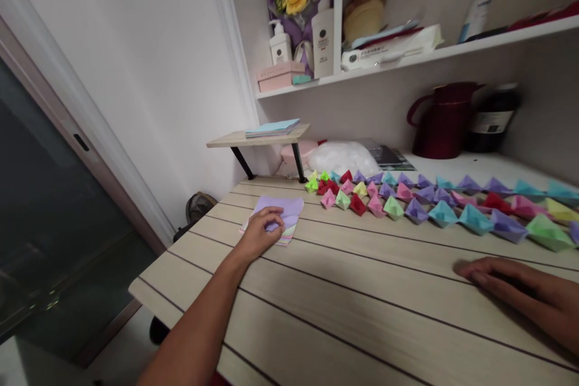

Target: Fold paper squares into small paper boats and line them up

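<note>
Wood bench [362, 313]: left hand [261, 230] fingers pinch the top sheet [292, 206] of the stack [289, 234] (boats [429, 202] line the far side); right hand [511, 286] lies flat, released.

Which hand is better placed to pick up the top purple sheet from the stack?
Left. The left hand rests on the purple sheet; the right hand lies flat on the table, well away from it.

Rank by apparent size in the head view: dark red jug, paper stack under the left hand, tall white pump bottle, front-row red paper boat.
Largest: dark red jug.
Next: paper stack and tall white pump bottle. They look close, and the stack is nearer the camera, so I won't rank them.
Smallest: front-row red paper boat.
</note>
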The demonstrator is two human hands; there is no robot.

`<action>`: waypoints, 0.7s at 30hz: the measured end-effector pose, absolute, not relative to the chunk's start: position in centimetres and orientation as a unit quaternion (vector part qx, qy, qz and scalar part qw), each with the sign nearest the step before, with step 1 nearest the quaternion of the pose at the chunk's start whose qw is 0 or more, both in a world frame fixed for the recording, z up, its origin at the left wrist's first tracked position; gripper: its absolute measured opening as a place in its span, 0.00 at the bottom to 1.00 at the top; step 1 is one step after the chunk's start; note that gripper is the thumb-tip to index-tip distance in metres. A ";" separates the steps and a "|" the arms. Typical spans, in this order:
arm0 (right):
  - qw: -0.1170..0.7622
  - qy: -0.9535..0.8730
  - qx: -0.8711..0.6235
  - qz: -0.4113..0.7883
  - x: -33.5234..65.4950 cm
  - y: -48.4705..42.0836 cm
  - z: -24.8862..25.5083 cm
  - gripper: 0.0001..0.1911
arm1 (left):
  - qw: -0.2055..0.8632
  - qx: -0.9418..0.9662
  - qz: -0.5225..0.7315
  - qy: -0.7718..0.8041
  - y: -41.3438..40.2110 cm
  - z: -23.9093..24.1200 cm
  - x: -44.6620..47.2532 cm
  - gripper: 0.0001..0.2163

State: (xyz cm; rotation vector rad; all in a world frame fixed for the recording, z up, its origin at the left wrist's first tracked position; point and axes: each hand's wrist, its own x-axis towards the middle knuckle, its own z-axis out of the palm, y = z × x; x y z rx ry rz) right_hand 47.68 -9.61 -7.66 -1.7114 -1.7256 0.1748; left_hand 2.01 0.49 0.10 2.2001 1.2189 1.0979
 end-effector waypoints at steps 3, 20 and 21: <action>0.309 -0.680 -0.653 0.128 47.2 -9.5 -7.1 0.21 | 0.169 0.758 0.440 0.450 0.1 0.4 2.9 0.03; 0.330 -0.681 -0.640 0.134 44.2 -10.3 -4.0 0.16 | 0.031 0.780 0.536 0.322 -12.4 0.6 8.0 0.05; 0.330 -0.675 -0.647 0.131 44.0 -10.4 -3.8 0.16 | 0.060 0.812 0.497 0.300 -13.0 0.3 9.0 0.05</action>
